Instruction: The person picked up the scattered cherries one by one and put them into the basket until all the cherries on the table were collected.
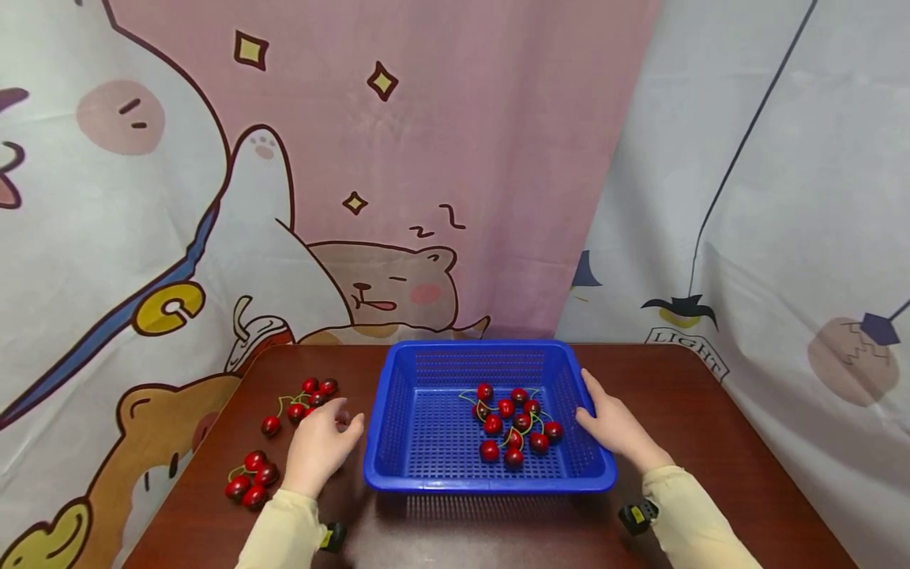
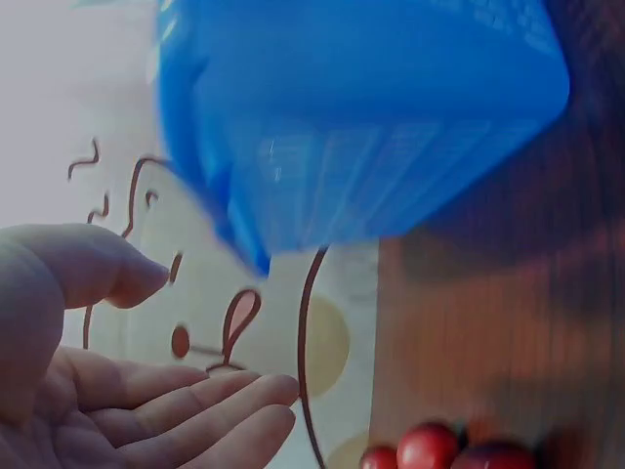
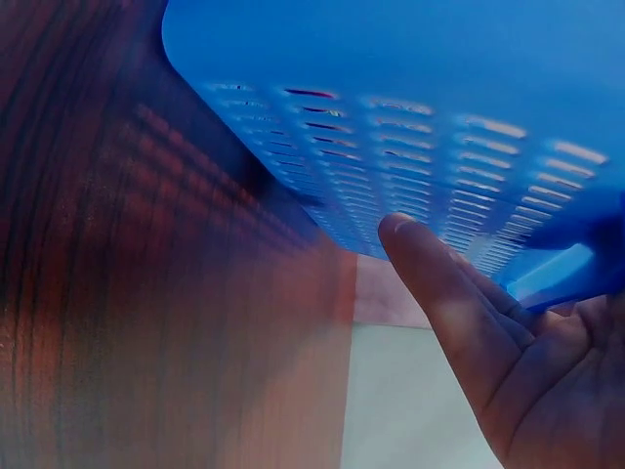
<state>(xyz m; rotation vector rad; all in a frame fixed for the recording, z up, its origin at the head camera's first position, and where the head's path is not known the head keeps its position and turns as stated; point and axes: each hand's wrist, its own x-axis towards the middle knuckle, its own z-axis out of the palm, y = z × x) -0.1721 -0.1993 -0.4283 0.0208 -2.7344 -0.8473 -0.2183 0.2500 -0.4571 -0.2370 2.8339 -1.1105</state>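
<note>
A blue plastic basket [image 1: 490,484] stands on the table, with several red cherries [image 1: 522,423] on green stems in its right half. My right hand [image 1: 618,427] holds the basket's right side, thumb over the rim; in the right wrist view the fingers [image 3: 444,293] lie along the outside of the slotted wall. To the left of the basket, my left hand [image 1: 323,446] hovers by the far bunch of cherries [image 1: 295,411] and partly covers it. In the left wrist view its thumb and fingers [image 2: 186,401] are apart, with nothing between them.
Another bunch of cherries [image 1: 253,478] lies nearer the table's left edge. The brown wooden table [image 1: 682,411] backs onto a curtain [image 1: 498,158] with cartoon animals. Black devices [image 1: 637,518] sit at both wrists.
</note>
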